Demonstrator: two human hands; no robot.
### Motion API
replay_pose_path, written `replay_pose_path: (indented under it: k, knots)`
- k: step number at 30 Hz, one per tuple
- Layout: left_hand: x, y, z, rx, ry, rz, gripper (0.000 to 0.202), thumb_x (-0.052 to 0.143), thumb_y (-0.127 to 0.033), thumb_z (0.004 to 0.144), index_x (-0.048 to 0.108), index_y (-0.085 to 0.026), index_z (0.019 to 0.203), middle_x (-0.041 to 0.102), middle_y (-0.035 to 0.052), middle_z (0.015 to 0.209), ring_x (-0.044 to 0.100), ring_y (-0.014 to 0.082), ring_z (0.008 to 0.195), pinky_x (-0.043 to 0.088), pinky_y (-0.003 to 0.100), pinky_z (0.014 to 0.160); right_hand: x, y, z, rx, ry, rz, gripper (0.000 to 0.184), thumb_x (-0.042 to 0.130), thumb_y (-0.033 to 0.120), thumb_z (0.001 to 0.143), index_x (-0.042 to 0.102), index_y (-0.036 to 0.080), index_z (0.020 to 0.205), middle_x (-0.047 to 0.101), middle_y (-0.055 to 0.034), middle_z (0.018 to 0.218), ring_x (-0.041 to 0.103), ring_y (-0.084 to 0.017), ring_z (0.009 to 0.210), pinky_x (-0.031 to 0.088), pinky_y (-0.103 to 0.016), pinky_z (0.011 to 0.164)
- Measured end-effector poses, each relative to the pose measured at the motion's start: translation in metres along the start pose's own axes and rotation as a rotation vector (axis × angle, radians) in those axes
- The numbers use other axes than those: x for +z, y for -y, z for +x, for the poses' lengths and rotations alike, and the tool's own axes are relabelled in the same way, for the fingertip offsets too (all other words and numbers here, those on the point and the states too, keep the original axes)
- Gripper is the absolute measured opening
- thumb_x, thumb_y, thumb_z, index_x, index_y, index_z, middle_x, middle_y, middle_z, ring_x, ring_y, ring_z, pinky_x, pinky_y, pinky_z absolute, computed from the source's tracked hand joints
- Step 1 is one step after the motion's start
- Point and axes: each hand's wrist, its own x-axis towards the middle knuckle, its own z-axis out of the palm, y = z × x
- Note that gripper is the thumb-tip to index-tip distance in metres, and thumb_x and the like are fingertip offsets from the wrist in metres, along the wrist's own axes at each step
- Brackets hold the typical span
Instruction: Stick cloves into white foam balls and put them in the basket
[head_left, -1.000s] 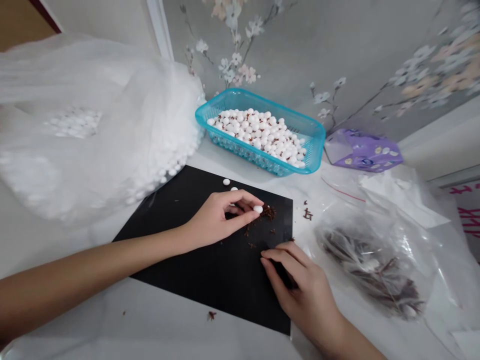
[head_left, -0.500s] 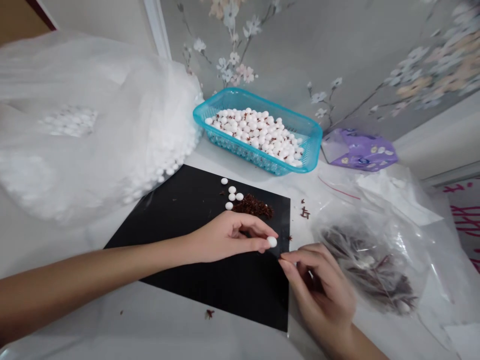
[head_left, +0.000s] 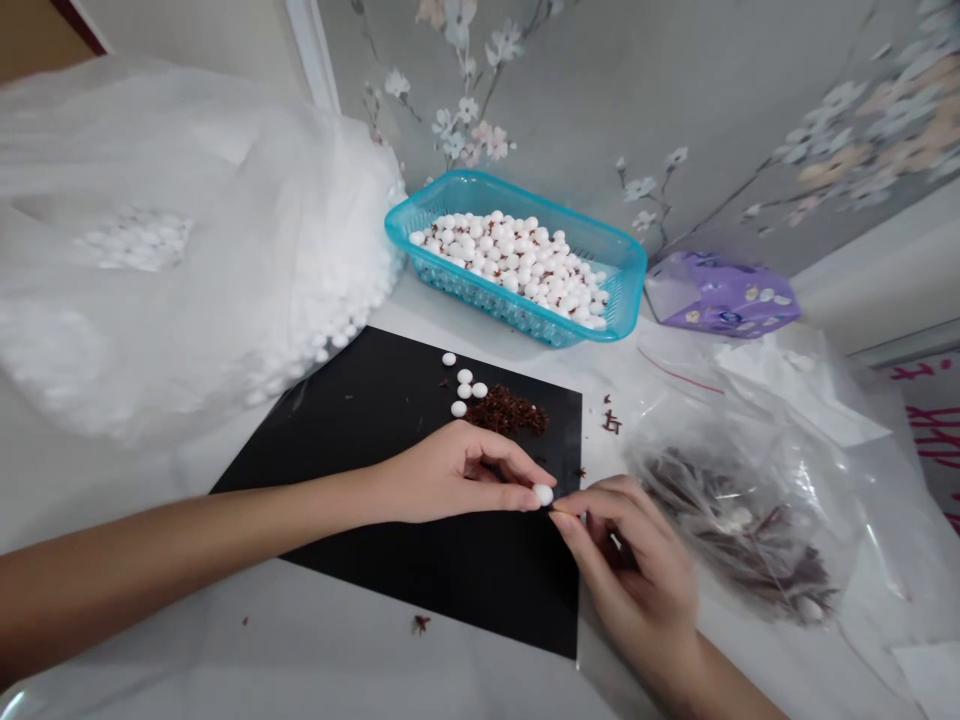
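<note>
Between the thumb and fingers of my left hand (head_left: 469, 475) is a small white ball (head_left: 543, 494), held over the right part of a black mat (head_left: 450, 580). My right hand (head_left: 630, 560) is closed in a pinch just right of the ball, its fingertips almost touching it. Whatever sits in that pinch is too small and covered to make out. Above my left hand lies a heap of dark red-brown bits (head_left: 508, 410). Several loose white balls (head_left: 465, 390) rest beside the heap.
A blue plastic basket (head_left: 517, 325) of white balls with brown bits stands at the back. A large translucent bag (head_left: 225, 320) of white balls fills the left. On the right lie a clear bag (head_left: 742, 540) of dark pieces and a purple packet (head_left: 724, 295).
My right hand has moved left, bringing its pinched fingertips up close to the white ball. My left hand keeps the ball, which sits slightly lower.
</note>
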Motion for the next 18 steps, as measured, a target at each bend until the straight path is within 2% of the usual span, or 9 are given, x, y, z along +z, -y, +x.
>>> replay_pose_path:
  k: [8, 18]
  knots:
    - [-0.0016, -0.0008, 0.0000, -0.003, 0.038, -0.001, 0.021, 0.067, -0.018, 0.076, 0.070, -0.015, 0.096, 0.072, 0.0046, 0.089, 0.066, 0.0123, 0.081, 0.052, 0.019, 0.069, 0.0000, -0.0017, 0.0015, -0.006, -0.017, 0.087, 0.013, 0.060, 0.007, 0.079, 0.062, 0.019, 0.084, 0.046, 0.0034, 0.063, 0.046, -0.008, 0.052, 0.038, -0.021, 0.045]
    - [-0.0040, -0.0014, 0.0004, 0.026, 0.076, 0.062, 0.022, 0.067, -0.018, 0.076, 0.070, -0.013, 0.097, 0.072, 0.0065, 0.092, 0.066, 0.0122, 0.081, 0.052, 0.018, 0.069, -0.0007, -0.0066, 0.0013, 0.096, 0.046, 0.210, 0.006, 0.063, 0.013, 0.079, 0.063, 0.019, 0.078, 0.045, 0.0037, 0.059, 0.047, -0.010, 0.053, 0.038, -0.022, 0.046]
